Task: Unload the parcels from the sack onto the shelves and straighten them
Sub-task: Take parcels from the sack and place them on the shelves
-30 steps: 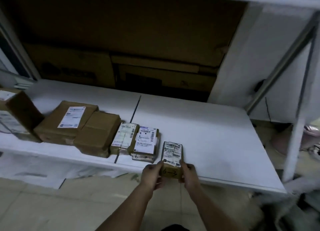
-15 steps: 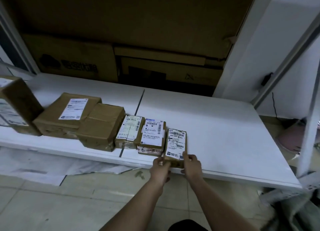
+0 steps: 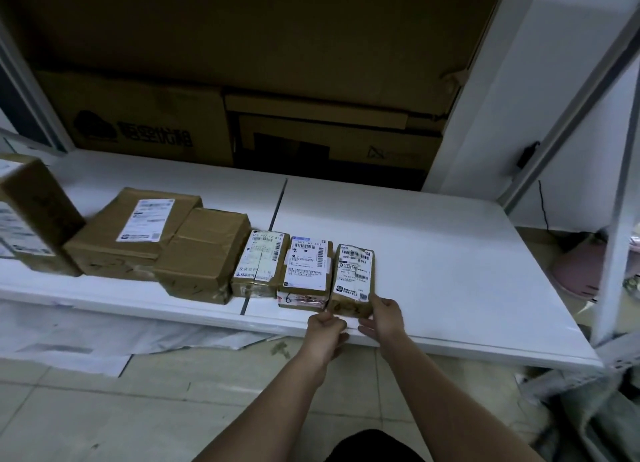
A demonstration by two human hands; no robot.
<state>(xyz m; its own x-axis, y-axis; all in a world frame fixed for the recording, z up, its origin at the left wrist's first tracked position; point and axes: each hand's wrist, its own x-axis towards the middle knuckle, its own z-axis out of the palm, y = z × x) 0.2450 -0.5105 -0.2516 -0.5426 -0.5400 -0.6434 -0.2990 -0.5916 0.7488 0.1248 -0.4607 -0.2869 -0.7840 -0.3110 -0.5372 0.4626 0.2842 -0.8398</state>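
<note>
Your right hand [image 3: 386,314] grips the near right corner of the small parcel [image 3: 353,278] at the shelf [image 3: 450,271] front edge; your left hand [image 3: 325,326], fingers curled, sits at its near left corner, grip unclear. Square it against the labelled parcel [image 3: 306,274] touching its left. 4 more parcels line up leftward; nothing blocks the right.

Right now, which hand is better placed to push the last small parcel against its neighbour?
The right hand: its fingers touch the last small parcel on its free outer side. The left hand sits curled at the shelf edge, on the neighbour's side.
</note>
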